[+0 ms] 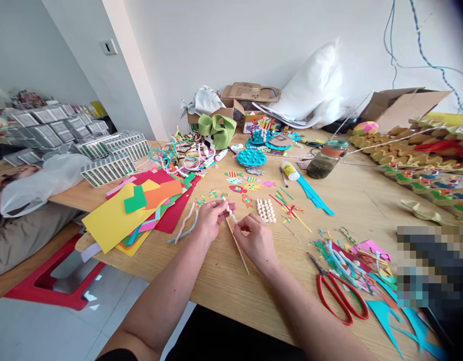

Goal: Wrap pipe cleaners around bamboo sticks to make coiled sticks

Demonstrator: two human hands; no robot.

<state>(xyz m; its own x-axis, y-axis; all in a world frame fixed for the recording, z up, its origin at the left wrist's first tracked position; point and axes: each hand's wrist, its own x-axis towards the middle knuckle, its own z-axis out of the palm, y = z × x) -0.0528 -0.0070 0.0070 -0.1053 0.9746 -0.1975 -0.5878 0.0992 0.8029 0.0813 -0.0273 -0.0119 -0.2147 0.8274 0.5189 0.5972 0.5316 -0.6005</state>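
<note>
My left hand point(215, 216) pinches the upper end of a white bumpy pipe cleaner point(230, 211). My right hand point(254, 237) has its fingers closed on the lower end. Beneath the hands, a thin wooden stick point(237, 246) lies slanted on the table. A pink wavy pipe cleaner point(185, 223) and a light blue one point(189, 230) rest left of my left hand. Just beyond my right hand sits a block of small white bumpy pieces point(266, 211) in rows. Colourful paper fish point(238, 189) are spread farther back.
Coloured sheets point(114, 215) are heaped at left. Red-handled scissors point(342, 296) and paper scraps point(352, 260) lie at right. Behind stand a glue bottle point(290, 171), a jar of dark liquid point(326, 159) and blue egg-carton pieces point(251, 157). Egg trays point(408, 150) line the right side. Another person sits left.
</note>
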